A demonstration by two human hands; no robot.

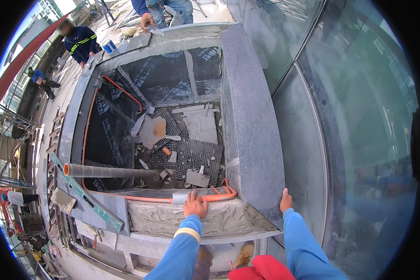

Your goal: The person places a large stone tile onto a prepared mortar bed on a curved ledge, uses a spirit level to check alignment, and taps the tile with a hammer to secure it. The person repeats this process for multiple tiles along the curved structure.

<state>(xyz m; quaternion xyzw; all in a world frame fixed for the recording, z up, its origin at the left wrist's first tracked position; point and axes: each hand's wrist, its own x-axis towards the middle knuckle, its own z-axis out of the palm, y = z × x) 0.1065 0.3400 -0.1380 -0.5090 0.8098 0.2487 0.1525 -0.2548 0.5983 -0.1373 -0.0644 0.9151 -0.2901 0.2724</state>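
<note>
My left hand (194,205) lies on the near rim of a square planter-like pit, fingers spread over the rough grey mortar bed (172,219). Its fingertips are beside a pale sleeve (179,199) on an orange conduit (147,199). At the near right corner, my right hand (286,200) is closed against the outer edge of a long grey stone slab (254,107); some of its fingers are hidden. That slab caps the right wall. A shorter stone slab (102,210) covers the near left corner, with a green spirit level (86,196) lying across it.
Broken board and black grid mats (200,156) litter the pit floor. A grey pipe (112,172) with an orange end slants out leftward. Glass panels (359,116) stand close on the right. Two people work at the far rim, near a blue-and-white can (109,46).
</note>
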